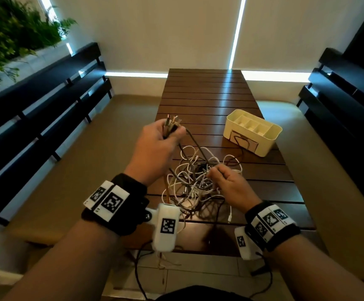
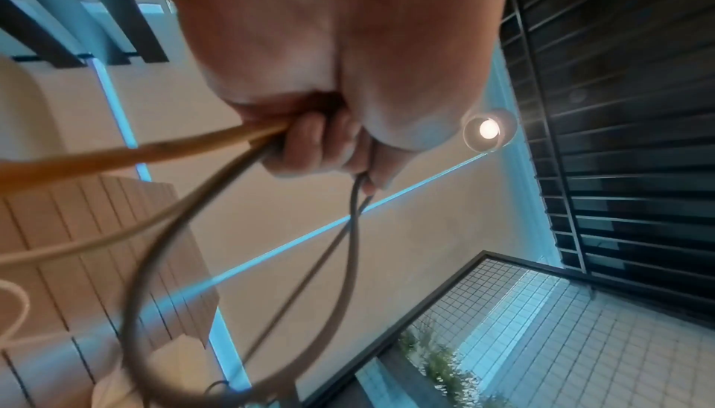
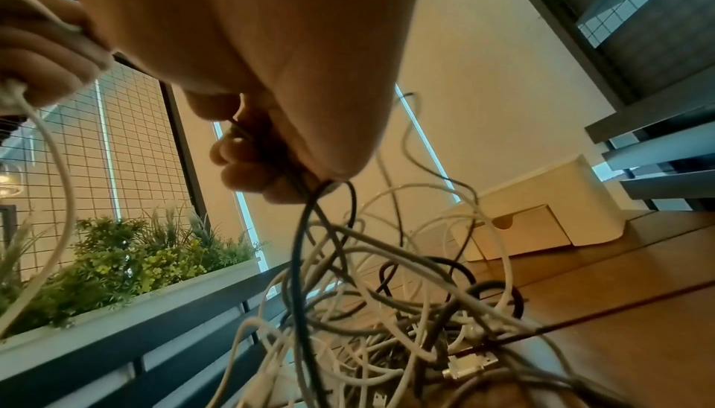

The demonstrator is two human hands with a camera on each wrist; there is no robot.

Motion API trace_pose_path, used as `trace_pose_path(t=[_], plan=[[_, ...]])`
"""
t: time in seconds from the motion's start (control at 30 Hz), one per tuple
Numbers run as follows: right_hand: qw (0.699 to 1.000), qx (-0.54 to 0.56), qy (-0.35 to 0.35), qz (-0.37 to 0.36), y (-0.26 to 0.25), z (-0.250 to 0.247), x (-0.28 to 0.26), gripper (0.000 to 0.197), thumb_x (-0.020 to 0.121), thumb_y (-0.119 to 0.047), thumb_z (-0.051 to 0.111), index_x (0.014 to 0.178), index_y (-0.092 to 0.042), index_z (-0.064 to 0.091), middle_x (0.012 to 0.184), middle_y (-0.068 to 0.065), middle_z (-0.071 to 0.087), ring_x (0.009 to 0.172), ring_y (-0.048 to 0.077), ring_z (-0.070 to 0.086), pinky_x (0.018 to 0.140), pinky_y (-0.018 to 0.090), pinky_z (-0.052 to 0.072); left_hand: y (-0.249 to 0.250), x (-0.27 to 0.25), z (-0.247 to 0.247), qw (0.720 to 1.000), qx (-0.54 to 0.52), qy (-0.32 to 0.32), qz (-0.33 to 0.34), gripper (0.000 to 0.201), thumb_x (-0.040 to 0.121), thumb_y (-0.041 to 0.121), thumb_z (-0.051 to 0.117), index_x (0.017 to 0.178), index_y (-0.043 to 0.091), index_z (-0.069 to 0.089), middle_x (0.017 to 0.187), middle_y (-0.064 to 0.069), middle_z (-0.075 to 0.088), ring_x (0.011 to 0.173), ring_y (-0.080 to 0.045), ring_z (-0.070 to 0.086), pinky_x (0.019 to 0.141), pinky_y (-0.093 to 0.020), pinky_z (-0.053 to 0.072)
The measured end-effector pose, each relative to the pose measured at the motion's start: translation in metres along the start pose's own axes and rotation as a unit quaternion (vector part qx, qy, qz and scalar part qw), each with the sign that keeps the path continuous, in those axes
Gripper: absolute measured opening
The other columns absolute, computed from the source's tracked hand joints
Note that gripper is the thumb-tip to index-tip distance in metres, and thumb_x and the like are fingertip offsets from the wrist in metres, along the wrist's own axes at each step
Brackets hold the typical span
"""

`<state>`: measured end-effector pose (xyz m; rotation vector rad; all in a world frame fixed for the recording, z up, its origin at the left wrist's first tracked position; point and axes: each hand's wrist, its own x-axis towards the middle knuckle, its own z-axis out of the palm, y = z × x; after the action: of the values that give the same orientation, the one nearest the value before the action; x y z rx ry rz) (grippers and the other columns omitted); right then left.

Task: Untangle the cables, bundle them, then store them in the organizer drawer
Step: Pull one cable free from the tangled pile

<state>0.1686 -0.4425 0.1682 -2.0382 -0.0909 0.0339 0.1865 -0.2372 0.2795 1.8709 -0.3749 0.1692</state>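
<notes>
A tangle of white, grey, black and tan cables [image 1: 198, 183] lies on the slatted wooden table [image 1: 209, 94]. My left hand [image 1: 157, 146] is raised above the heap and grips a bunch of cable ends [image 1: 172, 123], whose plugs stick up past the fingers; its fingers [image 2: 309, 142] curl round tan and grey cords. My right hand [image 1: 231, 183] sits low over the pile and pinches dark and white strands [image 3: 309, 200] pulled up from it. The cream organizer [image 1: 254, 131] stands on the table's right side, its drawer front [image 3: 518, 231] shut.
Dark slatted benches [image 1: 46, 109] run along both sides of the table. A planter with green plants [image 1: 13, 33] stands at the back left. Some cables hang over the table's near edge [image 1: 166, 253]. Beige floor [image 1: 111, 137] lies left of the table.
</notes>
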Motion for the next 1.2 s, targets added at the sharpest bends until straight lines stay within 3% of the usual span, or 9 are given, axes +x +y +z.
trace_pose_path(t=[0.2, 0.3, 0.4, 0.53, 0.63, 0.83, 1.0, 1.1, 1.2], plan=[[0.991, 0.057, 0.105, -0.061, -0.028, -0.025, 0.011, 0.016, 0.100, -0.029, 0.055, 0.089, -0.025, 0.066, 0.074, -0.013, 0.060, 0.069, 0.004, 0.054, 0.066, 0.026, 0.047, -0.042, -0.016, -0.009, 0.949, 0.205, -0.173, -0.168, 0.029, 0.100, 0.024, 0.059, 0.072, 0.017, 0.053, 0.061, 0.005, 0.046, 0.045, -0.004, 0.039, 0.049, -0.020, 0.034], [0.993, 0.011, 0.087, -0.081, -0.030, -0.027, 0.013, 0.012, 0.098, -0.027, 0.059, 0.089, -0.025, 0.066, 0.083, -0.011, 0.062, 0.076, 0.004, 0.056, 0.071, 0.028, 0.048, -0.048, -0.020, -0.008, 0.961, 0.201, -0.082, -0.170, 0.028, 0.101, 0.026, 0.057, 0.074, 0.018, 0.053, 0.064, 0.003, 0.047, 0.052, -0.008, 0.040, 0.051, -0.024, 0.033], [0.992, -0.065, 0.038, -0.097, -0.024, -0.019, 0.012, 0.009, 0.097, -0.020, 0.060, 0.090, -0.023, 0.065, 0.084, -0.011, 0.058, 0.076, -0.002, 0.054, 0.068, 0.014, 0.041, -0.037, -0.017, -0.005, 0.981, 0.164, 0.019, -0.098, 0.028, 0.102, 0.024, 0.055, 0.074, 0.024, 0.052, 0.065, 0.005, 0.049, 0.050, -0.001, 0.044, 0.047, -0.014, 0.034], [0.989, -0.067, 0.024, -0.133, -0.029, -0.005, 0.010, 0.009, 0.096, -0.014, 0.062, 0.089, -0.018, 0.066, 0.083, -0.010, 0.056, 0.075, -0.002, 0.052, 0.067, 0.007, 0.040, -0.028, -0.014, 0.011, 0.986, 0.152, -0.054, -0.045, 0.014, 0.101, 0.026, 0.056, 0.091, 0.018, 0.063, 0.079, 0.001, 0.063, 0.069, -0.006, 0.057, 0.062, -0.023, 0.046], [0.985, -0.067, 0.025, -0.158, -0.034, -0.003, 0.011, 0.008, 0.095, -0.014, 0.063, 0.089, -0.018, 0.065, 0.082, -0.008, 0.055, 0.073, 0.002, 0.052, 0.065, 0.009, 0.040, -0.031, -0.016, 0.028, 0.979, 0.144, -0.131, -0.053, 0.017, 0.100, 0.027, 0.058, 0.083, 0.025, 0.059, 0.074, 0.006, 0.059, 0.061, -0.004, 0.052, 0.057, -0.024, 0.040], [0.987, -0.061, 0.022, -0.148, -0.025, -0.002, 0.004, 0.010, 0.097, -0.016, 0.059, 0.091, -0.023, 0.062, 0.084, -0.007, 0.058, 0.073, 0.005, 0.053, 0.064, 0.012, 0.042, -0.034, -0.015, 0.034, 0.966, 0.197, -0.148, -0.078, 0.026, 0.100, 0.027, 0.057, 0.075, 0.028, 0.052, 0.068, 0.007, 0.054, 0.056, -0.004, 0.046, 0.053, -0.023, 0.034], [0.995, -0.071, 0.001, -0.070, 0.004, 0.008, 0.005, 0.008, 0.100, -0.021, 0.054, 0.096, -0.021, 0.061, 0.086, 0.000, 0.061, 0.076, 0.016, 0.057, 0.069, 0.030, 0.050, -0.018, -0.010, 0.021, 0.997, 0.071, -0.032, -0.018, 0.026, 0.100, 0.020, 0.057, 0.075, 0.018, 0.055, 0.061, 0.009, 0.049, 0.050, 0.000, 0.042, 0.050, -0.014, 0.035], [0.993, -0.111, 0.002, -0.034, 0.019, 0.002, 0.010, 0.011, 0.101, -0.026, 0.053, 0.096, -0.021, 0.062, 0.087, 0.001, 0.063, 0.079, 0.019, 0.061, 0.074, 0.045, 0.055, -0.015, -0.003, 0.006, 0.999, 0.006, 0.027, -0.034, 0.028, 0.100, 0.020, 0.057, 0.079, 0.001, 0.055, 0.059, 0.006, 0.045, 0.053, -0.012, 0.043, 0.054, -0.030, 0.040], [0.992, -0.120, 0.034, -0.035, 0.010, -0.012, 0.019, 0.014, 0.101, -0.024, 0.053, 0.097, -0.017, 0.064, 0.086, 0.003, 0.062, 0.076, 0.020, 0.059, 0.070, 0.042, 0.053, -0.027, -0.004, 0.001, 0.994, 0.078, 0.016, -0.070, 0.030, 0.100, 0.021, 0.057, 0.072, 0.013, 0.051, 0.059, 0.006, 0.042, 0.048, -0.002, 0.037, 0.050, -0.018, 0.034]])
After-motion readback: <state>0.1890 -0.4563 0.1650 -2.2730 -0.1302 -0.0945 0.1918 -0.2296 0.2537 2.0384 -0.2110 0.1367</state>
